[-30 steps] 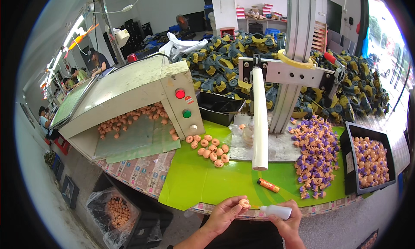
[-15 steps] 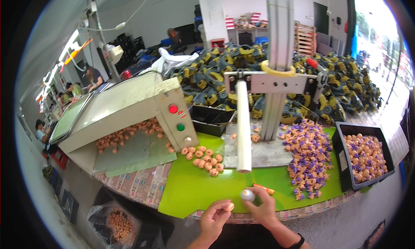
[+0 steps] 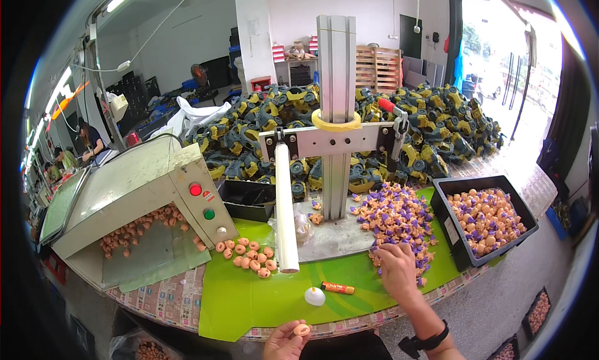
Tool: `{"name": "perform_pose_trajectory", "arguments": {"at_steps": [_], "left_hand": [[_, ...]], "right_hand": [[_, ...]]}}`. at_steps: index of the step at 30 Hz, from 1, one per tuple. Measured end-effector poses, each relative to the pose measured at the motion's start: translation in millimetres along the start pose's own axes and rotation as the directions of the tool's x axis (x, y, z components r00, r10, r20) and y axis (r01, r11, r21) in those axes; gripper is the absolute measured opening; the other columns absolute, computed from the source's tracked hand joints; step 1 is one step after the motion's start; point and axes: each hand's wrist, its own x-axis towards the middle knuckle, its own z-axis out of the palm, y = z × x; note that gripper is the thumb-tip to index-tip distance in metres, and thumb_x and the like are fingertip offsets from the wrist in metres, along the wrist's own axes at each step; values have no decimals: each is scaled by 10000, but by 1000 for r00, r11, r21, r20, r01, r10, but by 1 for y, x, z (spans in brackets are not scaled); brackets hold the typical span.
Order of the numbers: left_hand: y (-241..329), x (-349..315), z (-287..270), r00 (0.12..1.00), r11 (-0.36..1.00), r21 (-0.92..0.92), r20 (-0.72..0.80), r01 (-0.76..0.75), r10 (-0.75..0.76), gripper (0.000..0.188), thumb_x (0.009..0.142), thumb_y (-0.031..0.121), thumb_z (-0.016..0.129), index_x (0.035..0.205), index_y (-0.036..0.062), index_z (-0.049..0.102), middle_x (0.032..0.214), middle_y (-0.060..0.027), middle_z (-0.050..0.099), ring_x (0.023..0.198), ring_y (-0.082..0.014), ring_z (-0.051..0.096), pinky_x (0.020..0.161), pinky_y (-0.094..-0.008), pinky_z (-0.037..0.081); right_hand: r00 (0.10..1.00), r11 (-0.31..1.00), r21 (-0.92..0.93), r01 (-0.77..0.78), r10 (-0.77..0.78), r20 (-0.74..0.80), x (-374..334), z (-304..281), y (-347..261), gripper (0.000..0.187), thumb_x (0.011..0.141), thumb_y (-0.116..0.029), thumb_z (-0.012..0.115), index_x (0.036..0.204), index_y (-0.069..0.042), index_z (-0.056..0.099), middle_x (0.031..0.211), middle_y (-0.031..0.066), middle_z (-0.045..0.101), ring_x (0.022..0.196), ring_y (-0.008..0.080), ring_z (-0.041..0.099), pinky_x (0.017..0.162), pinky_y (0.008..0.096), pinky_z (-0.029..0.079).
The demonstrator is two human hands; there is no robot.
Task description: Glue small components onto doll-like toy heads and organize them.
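My left hand (image 3: 284, 342), at the near edge, pinches a small hollow peach toy head (image 3: 302, 329), its opening facing up. Over the near part of a heap of peach-and-purple toy bodies (image 3: 392, 213) is my right hand (image 3: 399, 269), fingers bent together; what lies between them is hidden. A white rounded squeeze bottle (image 3: 314, 296) with a yellow tip stands on the green mat (image 3: 249, 304). Just right of it lies an orange-and-black tube (image 3: 337, 288). More loose toy heads (image 3: 249, 257) are grouped left of the press's white rod.
A metal press stand (image 3: 336, 172) with a white rod (image 3: 286, 216) rises mid-table. At left sits a beige machine (image 3: 143, 179) with toy heads inside its opening. A black bin (image 3: 483, 216) of peach parts is at right; yellow-and-grey toy parts (image 3: 430, 135) pile up behind.
My right hand has let go of the white bottle, leaving it on the mat, and moved right to the heap. My left hand still holds the toy head, now lower. The view has shifted right.
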Motion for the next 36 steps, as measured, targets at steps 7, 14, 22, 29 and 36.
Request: {"name": "perform_pose_trajectory", "arguments": {"at_steps": [7, 14, 22, 29, 36], "left_hand": [[-6, -7, 8, 999, 999, 46, 49, 20, -22, 330, 876, -55, 589, 1194, 33, 585, 1159, -105, 627, 1091, -220, 605, 980, -340, 483], [-12, 3, 22, 996, 995, 48, 24, 83, -84, 252, 916, 3, 576, 1164, 46, 589, 1101, -79, 639, 1036, -188, 626, 925, -321, 520], [-13, 2, 27, 995, 992, 83, -17, 98, -97, 223, 917, 44, 600, 1140, 62, 595, 1030, -71, 645, 964, -180, 637, 863, -304, 530], [-20, 3, 5, 994, 944, 317, 38, 90, -107, 283, 895, 90, 650, 1165, 15, 607, 1086, -77, 629, 955, -135, 605, 889, -284, 497], [-1, 0, 21, 993, 866, 496, 121, -66, 6, 271, 865, 54, 680, 1131, 24, 640, 1047, -68, 650, 952, -133, 621, 862, -265, 503]], "right_hand": [[929, 989, -22, 149, -132, 344, 15, 3, 23, 237, 742, 5, 619, 952, -69, 702, 935, 61, 659, 952, 268, 554, 859, 395, 442], [895, 911, 353, -213, 37, 444, -20, -19, -48, 178, 783, -100, 726, 942, -42, 672, 867, 92, 660, 751, 227, 656, 662, 319, 519], [806, 778, 550, -303, -99, 584, -53, -21, -90, 183, 777, -103, 746, 937, -38, 685, 827, 94, 670, 757, 190, 681, 675, 290, 550], [798, 792, 570, -218, -192, 571, -49, -29, -94, 155, 753, -52, 741, 905, -63, 713, 799, 74, 675, 695, 179, 672, 631, 278, 540], [739, 795, 582, -171, -287, 609, -45, -33, -88, 218, 781, -75, 728, 998, -82, 709, 795, 78, 651, 693, 218, 651, 619, 312, 531]]}}
